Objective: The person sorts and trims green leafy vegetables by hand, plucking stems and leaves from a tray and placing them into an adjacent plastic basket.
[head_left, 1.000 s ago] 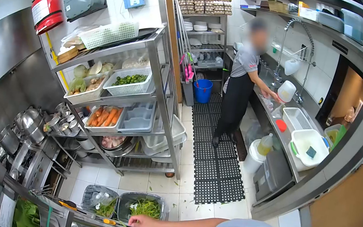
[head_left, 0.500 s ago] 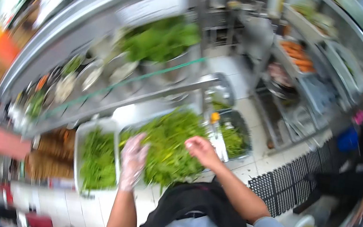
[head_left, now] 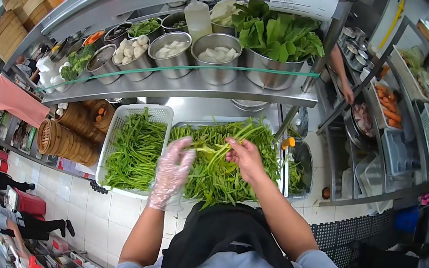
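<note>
Stems of a leafy green [head_left: 217, 157] that looks like water spinach are pinched in the bare fingers of my right hand [head_left: 247, 160]. They hang over a tray [head_left: 277, 130] heaped with loose leafy greens [head_left: 263, 142]. My left hand [head_left: 171, 169], in a clear plastic glove, is beside the pile's left side. Its fingers and thumb are apart, close to the tips of the held stems; whether they touch is unclear. Left of it, a white perforated basket [head_left: 105, 153] holds trimmed green stems [head_left: 133, 152].
Above the tray runs a steel shelf [head_left: 188, 88] with metal bowls and a pot of leafy greens [head_left: 280, 38]. Bamboo steamers [head_left: 64, 141] stand at left. A dark bin [head_left: 306, 176] is to the right. Another person's arm [head_left: 342, 73] reaches by the rack [head_left: 340, 120]; other people are at lower left.
My right hand now holds stems that were not seen in it before. My hands are nearer each other, and the view has shifted and sharpened.
</note>
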A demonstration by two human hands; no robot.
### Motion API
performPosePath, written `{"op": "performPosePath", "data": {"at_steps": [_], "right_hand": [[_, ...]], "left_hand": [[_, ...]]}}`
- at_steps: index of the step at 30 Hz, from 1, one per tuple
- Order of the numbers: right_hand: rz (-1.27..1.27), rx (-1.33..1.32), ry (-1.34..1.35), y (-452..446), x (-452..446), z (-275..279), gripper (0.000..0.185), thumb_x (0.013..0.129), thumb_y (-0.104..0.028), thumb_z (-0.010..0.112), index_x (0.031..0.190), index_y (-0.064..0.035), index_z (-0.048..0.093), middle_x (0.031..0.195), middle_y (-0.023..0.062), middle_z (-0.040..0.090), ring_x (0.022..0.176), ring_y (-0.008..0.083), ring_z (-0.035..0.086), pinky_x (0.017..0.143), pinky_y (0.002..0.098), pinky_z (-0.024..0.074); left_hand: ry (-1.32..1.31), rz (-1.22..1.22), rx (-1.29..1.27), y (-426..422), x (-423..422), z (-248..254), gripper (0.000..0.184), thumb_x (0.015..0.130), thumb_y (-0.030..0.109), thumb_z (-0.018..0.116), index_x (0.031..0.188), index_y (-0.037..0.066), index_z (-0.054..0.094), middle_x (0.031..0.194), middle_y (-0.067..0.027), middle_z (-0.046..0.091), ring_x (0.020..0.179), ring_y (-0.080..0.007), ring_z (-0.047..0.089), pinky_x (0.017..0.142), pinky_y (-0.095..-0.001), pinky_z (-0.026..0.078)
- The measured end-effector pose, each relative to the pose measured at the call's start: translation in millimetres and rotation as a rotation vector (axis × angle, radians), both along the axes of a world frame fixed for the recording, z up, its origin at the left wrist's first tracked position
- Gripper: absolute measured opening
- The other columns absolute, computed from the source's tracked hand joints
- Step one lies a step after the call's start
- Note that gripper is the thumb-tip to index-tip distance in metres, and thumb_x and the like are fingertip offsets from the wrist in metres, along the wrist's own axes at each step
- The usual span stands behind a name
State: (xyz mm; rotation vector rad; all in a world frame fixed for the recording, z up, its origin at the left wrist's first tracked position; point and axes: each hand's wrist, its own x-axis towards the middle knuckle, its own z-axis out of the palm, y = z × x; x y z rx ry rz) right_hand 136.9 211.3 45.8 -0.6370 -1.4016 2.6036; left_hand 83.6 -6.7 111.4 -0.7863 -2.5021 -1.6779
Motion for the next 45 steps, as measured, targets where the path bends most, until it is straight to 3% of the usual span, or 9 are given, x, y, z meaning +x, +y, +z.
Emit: {"op": "performPosePath", "data": {"at_steps": [5,8,10,15,19,23,32,42,45], "right_hand": [[-0.054,0.019,0.0,1.4,1.5,-6.2,0.022,0.097,-0.025,0.071,0.104,-0.0052,0.066,0.084,0.0008,0.064,0.076,0.0111,0.065,0.069,0.0262,0.0536],[-0.088,0.079,-0.003,-0.6,-1.3,-9.7,0.022,0.094,-0.025,0.074,0.103,-0.0056,0.067,0.085,0.0004,0.065,0.073,0.0098,0.063,0.066,0.0259,0.0531],[-0.112,0.146,-0.018,0.4,-5.2,-11.0,0.022,0.094,-0.024,0.074,0.102,-0.0049,0.068,0.083,0.0007,0.066,0.071,0.0098,0.064,0.063,0.0253,0.0525],[-0.147,0.216,-0.074,6.7,-3.3,-21.7,0.02,0.094,-0.022,0.074,0.101,-0.0043,0.068,0.079,0.0004,0.064,0.065,0.0096,0.062,0.057,0.0244,0.0498],[-0.166,0.164,-0.043,1.3,-4.6,-30.7,0.016,0.095,-0.019,0.072,0.097,-0.0045,0.065,0.078,0.0011,0.062,0.061,0.01,0.06,0.054,0.0255,0.0474],[-0.181,0.183,-0.045,1.5,-6.6,-23.8,0.017,0.095,-0.019,0.072,0.098,-0.0045,0.063,0.079,0.0024,0.062,0.059,0.0114,0.059,0.053,0.0271,0.0494],[-0.212,0.122,-0.09,19.6,2.5,-35.2,0.027,0.099,-0.027,0.066,0.103,-0.0004,0.064,0.081,0.0048,0.061,0.064,0.0133,0.061,0.056,0.0288,0.0525],[0.072,-0.161,0.022,9.1,7.3,-19.3,0.033,0.103,-0.022,0.055,0.131,-0.0068,0.061,0.115,0.0019,0.061,0.076,0.0105,0.052,0.061,0.026,0.0435],[0.214,-0.127,0.136,11.5,10.6,-23.9,0.044,0.096,-0.019,0.058,0.138,-0.0065,0.055,0.128,0.0078,0.06,0.077,0.0104,0.053,0.063,0.0273,0.0449]], "left_hand": [[-0.356,-0.138,-0.007,-5.1,4.7,1.5,0.019,0.097,0.015,0.067,0.108,0.0,0.072,0.101,-0.0113,0.073,0.093,-0.0192,0.069,0.085,-0.0328,0.055],[0.012,-0.136,-0.186,19.5,12.7,-5.9,0.022,0.092,0.018,0.072,0.104,0.0,0.073,0.1,-0.0185,0.073,0.091,-0.0307,0.072,0.081,-0.0375,0.055],[-0.007,-0.186,-0.237,30.8,8.7,-20.1,0.023,0.092,0.021,0.071,0.102,0.0,0.073,0.097,-0.0195,0.073,0.088,-0.0348,0.071,0.079,-0.0396,0.055],[-0.579,-0.214,-0.02,38.1,-7.2,-72.3,0.025,0.095,0.024,0.069,0.095,-0.001,0.072,0.083,-0.0064,0.069,0.074,-0.0174,0.062,0.07,-0.0349,0.051],[-0.592,-0.402,-0.098,51.8,-0.7,-60.6,0.02,0.095,0.021,0.067,0.091,0.001,0.068,0.078,-0.0001,0.062,0.07,-0.0089,0.053,0.065,-0.0267,0.046],[-0.648,-0.421,-0.023,55.4,-8.1,-101.3,0.021,0.094,0.022,0.069,0.087,0.003,0.065,0.075,0.0003,0.062,0.068,-0.0089,0.054,0.064,-0.0257,0.045],[-1.049,-0.066,0.186,22.4,-18.9,-44.8,0.025,0.102,0.03,0.058,0.106,0.009,0.071,0.061,0.0078,0.037,0.053,-0.0101,0.035,0.061,-0.0283,0.042],[-1.069,-0.38,0.242,26.6,-6.6,-52.3,0.027,0.1,0.024,0.06,0.107,0.001,0.071,0.063,0.0053,0.043,0.057,-0.0094,0.042,0.061,-0.0296,0.048],[-1.06,-0.37,0.158,32.2,1.4,-36.8,0.025,0.099,0.026,0.062,0.105,0.004,0.072,0.064,0.0047,0.044,0.059,-0.0096,0.042,0.061,-0.0292,0.047]]}}
